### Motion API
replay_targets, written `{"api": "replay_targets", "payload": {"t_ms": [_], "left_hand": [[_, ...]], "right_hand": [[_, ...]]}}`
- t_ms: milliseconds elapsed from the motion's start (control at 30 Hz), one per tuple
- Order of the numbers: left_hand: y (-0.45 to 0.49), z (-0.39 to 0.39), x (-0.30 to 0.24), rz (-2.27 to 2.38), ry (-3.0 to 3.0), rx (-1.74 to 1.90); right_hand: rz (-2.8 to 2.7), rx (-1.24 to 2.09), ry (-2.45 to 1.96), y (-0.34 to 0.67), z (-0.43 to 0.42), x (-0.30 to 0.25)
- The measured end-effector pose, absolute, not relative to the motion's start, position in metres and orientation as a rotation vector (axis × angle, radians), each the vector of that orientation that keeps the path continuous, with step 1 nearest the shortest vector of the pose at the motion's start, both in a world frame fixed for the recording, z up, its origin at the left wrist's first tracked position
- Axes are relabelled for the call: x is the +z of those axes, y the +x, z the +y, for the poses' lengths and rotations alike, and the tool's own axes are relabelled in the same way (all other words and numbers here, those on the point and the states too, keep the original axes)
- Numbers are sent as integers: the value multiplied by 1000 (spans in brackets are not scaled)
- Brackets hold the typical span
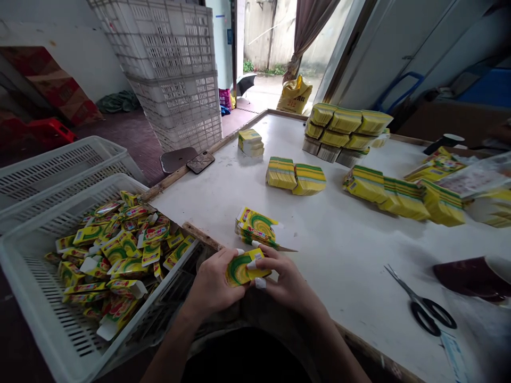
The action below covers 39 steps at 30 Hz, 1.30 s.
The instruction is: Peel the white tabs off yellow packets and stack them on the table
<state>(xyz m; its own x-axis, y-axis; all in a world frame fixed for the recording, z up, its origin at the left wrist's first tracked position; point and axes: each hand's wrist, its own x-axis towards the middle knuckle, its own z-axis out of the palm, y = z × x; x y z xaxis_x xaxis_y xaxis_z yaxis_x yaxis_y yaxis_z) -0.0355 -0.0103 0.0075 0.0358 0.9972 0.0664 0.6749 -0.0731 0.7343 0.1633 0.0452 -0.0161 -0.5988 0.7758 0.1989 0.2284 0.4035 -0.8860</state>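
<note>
A small yellow and green printed carton (pixel 240 269) is between my two hands at the table's near edge. My left hand (pixel 217 282) grips its left end, thumb and fingers on either side. On the right end, my right hand (pixel 281 274) closes with white-wrapped fingertips, the fingers bent over the box. Just beyond my hands lies a short stack of flat cartons (pixel 257 226) of the same print, with a thin pointed flap or strip sticking out to the right. The carton's underside is hidden by my fingers.
At left, a white basket (pixel 24 260) holds many folded cartons (pixel 120 250). Bundles of flat cartons (pixel 295 176) stand across the white table (pixel 339 255), more stacked at the back. Black-handled scissors (pixel 423 306) and a dark red object (pixel 473 279) lie right; a phone (pixel 200 162) rests on the left edge.
</note>
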Motion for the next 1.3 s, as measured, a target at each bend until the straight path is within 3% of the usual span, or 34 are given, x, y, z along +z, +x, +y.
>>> {"api": "replay_targets", "payload": {"t_ms": [333, 467, 567, 900, 967, 1100, 1300], "left_hand": [[-41, -10, -12, 1428, 1411, 986], [-82, -3, -9, 1391, 656, 1948], [-117, -1, 0, 1375, 208, 2306], [-59, -1, -25, 1254, 212, 1932], [-40, -3, -25, 1198, 306, 1852], [-10, -4, -17, 1004, 536, 1796], [1, 6, 4, 936, 328, 1966]], "right_hand": [[-1796, 1347, -815, 161, 51, -21], [-1996, 645, -1228, 168, 79, -20], [-2250, 294, -1426, 168, 95, -25], [-2186, 283, -1463, 160, 102, -22], [-2087, 415, -1421, 157, 93, -15], [-1873, 1094, -1069, 138, 58, -4], [-1560, 1760, -719, 111, 13, -3]]}}
